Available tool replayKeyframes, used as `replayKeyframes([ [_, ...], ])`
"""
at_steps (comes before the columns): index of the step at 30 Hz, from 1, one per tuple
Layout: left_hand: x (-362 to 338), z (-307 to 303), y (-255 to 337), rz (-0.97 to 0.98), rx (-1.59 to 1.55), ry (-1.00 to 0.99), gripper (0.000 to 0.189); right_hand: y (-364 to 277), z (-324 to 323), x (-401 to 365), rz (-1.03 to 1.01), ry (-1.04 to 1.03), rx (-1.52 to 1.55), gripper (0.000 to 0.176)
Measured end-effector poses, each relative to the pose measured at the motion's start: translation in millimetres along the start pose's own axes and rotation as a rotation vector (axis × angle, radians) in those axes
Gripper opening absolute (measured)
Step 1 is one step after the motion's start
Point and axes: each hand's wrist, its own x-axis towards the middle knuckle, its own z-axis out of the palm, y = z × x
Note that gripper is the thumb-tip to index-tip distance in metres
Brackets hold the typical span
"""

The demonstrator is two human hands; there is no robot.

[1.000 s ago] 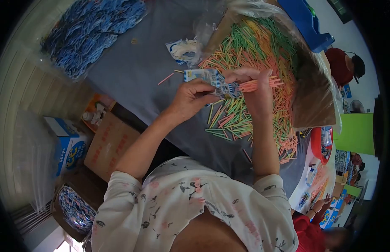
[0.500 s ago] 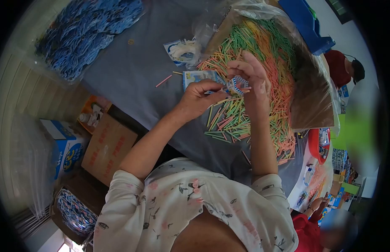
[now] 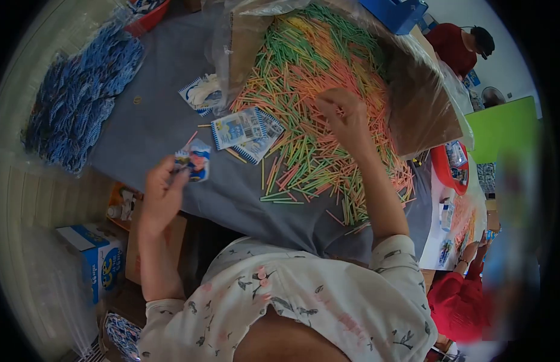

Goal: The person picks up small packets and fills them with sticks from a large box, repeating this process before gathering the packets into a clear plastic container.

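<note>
My left hand pinches a small printed plastic packet at the left part of the table, away from the pile. My right hand hangs over a large heap of thin pink, orange, yellow and green sticks, its fingers curled together. Whether anything is between those fingers I cannot make out. Between the hands, two blue-and-white packets overlap on the grey cloth. Behind them lies another packet with a whitish bundle on it.
A mass of blue packet strips covers the far left. An open carton lined with clear plastic surrounds the sticks' right side. A blue holder stands behind. Boxes sit at lower left. Two other people are at the right.
My hands have come apart. The left moved left and toward me with the packet, while the right rose slightly over the stick heap. The whole view has shifted too.
</note>
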Motion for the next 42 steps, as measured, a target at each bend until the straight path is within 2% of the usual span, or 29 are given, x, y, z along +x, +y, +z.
replayKeyframes([
  [2,3.6,-33.9,2.1,-0.059,0.530,0.042,0.016,39.7,-12.9,11.1,-0.131,0.038,-0.446,0.012],
  [4,18.6,-49.5,-4.4,-0.076,0.774,0.003,0.015,61.5,-13.8,20.8,0.152,-0.260,-0.945,0.007],
  [5,28.1,-53.2,-8.1,-0.216,0.864,-0.042,0.017,102.7,-9.7,18.3,0.062,-0.307,-1.070,0.008],
  [6,27.7,-54.2,-17.3,-0.064,1.027,0.033,0.018,112.8,-6.6,22.4,-0.165,-0.256,-1.027,0.013],
  [7,28.8,-50.5,-14.6,-0.089,1.123,0.039,0.017,120.1,-1.2,26.0,-0.176,-0.238,-0.948,0.013],
  [8,30.3,-45.1,-19.6,-0.148,1.208,0.049,0.016,118.3,8.1,32.9,-0.145,-0.245,-0.894,0.013],
  [11,25.3,-25.4,-48.9,0.031,1.196,0.321,0.043,126.0,1.0,38.7,-0.019,-0.227,-0.812,0.013],
  [15,17.0,-8.0,-66.8,0.312,1.248,0.607,0.046,129.1,6.2,47.0,0.036,-0.211,-0.764,0.014],
  [16,7.9,-7.7,-63.7,0.288,1.265,0.649,0.046,129.3,7.5,48.6,0.039,-0.210,-0.756,0.014],
  [18,-6.3,-5.5,-51.6,0.364,1.123,0.481,0.041,127.3,12.2,51.1,0.038,-0.203,-0.745,0.014],
  [19,-13.2,-6.5,-46.3,0.350,1.136,0.510,0.041,116.7,14.0,52.6,0.038,-0.201,-0.741,0.015],
  [21,-25.1,-10.9,-37.0,0.348,1.082,0.396,0.041,112.1,32.0,53.6,0.016,-0.178,-0.717,0.015],
  [25,-35.4,-16.3,-47.9,0.466,1.006,0.515,0.037,109.3,36.9,61.6,-0.036,-0.160,-0.669,0.016],
  [27,-38.0,-14.9,-46.6,0.670,0.974,0.703,0.039,117.8,30.7,58.7,-0.041,-0.128,-0.631,0.016],
  [30,-55.1,-13.5,-26.6,0.652,0.990,0.661,0.046,126.9,19.5,32.6,0.039,-0.042,-0.640,0.017],
  [35,-65.0,-4.6,-22.9,0.557,1.008,0.445,0.024,129.3,34.1,44.5,0.227,0.133,-0.575,0.019],
  [37,-66.7,-1.6,-35.1,0.556,1.002,0.396,0.018,88.1,22.2,43.6,0.269,0.155,-0.500,0.022],
  [38,-68.9,-0.2,-36.0,0.592,0.978,0.325,0.018,80.6,20.4,38.9,0.126,0.149,-0.533,0.038],
  [40,-74.1,6.3,-32.4,0.446,1.056,0.350,0.015,63.7,10.8,41.6,0.330,-0.042,-0.426,0.037],
  [42,-74.2,6.7,-36.4,0.458,1.058,0.346,0.015,67.6,15.0,37.5,0.339,-0.008,-0.384,0.034],
])
